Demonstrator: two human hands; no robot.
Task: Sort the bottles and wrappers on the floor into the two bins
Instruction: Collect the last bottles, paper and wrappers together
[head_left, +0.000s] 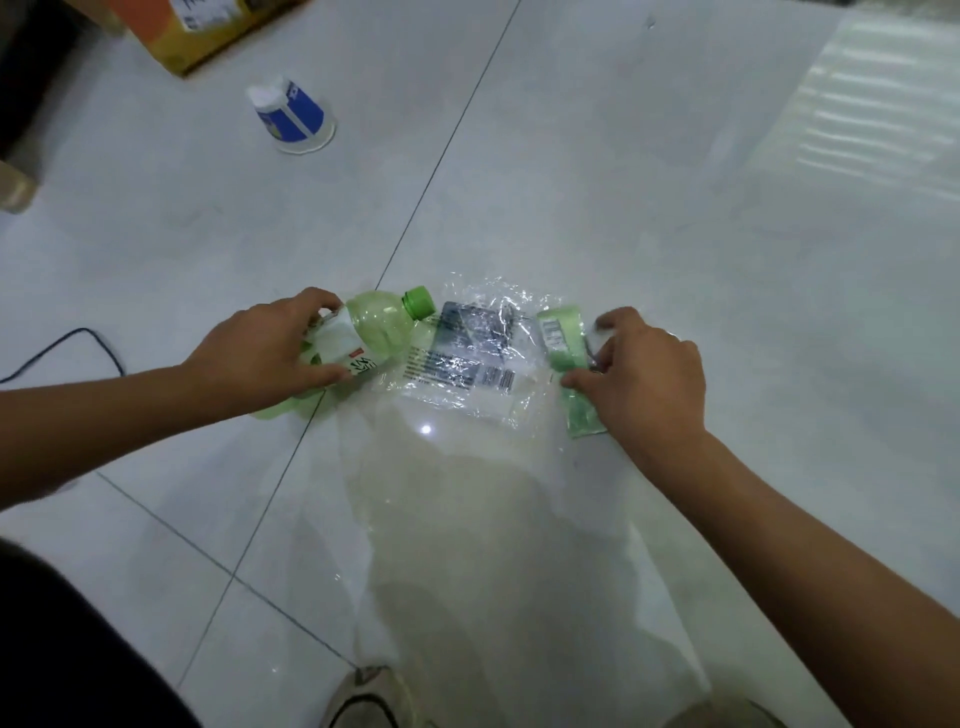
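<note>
Litter lies on the pale, glossy tiled floor (623, 182) in front of a crouching person, whose two bare arms reach in from the lower corners. The left hand (270, 345) grips a translucent light-green plastic bottle (376, 325). Its fingers wrap over the far side of the white label and its thumb clamps the near side. The bottle lies on its side on the floor with its green screw cap (418, 301) pointing away and to the right. Its shoulder touches the left edge of a clear, crinkled plastic wrapper (467, 358) printed with a dark panel and a barcode. That clear wrapper lies flat on the floor between the two hands.

Just beside its right edge sits a narrow green foil wrapper (563, 340), also on the floor. The right hand (644, 364) pinches this wrapper, thumb pressed on its near half and fingers curled down at its right edge.

Well apart from these, further off to the left, a blue-and-white paper cup (291, 111) stands upside down on the floor. A yellow-and-brown cardboard box (208, 36) sits beyond it at the top edge. A thin black cable (78, 338) loops on the floor at the left, near the left forearm. The toe of a light-coloured shoe (363, 696) shows at the bottom edge.
</note>
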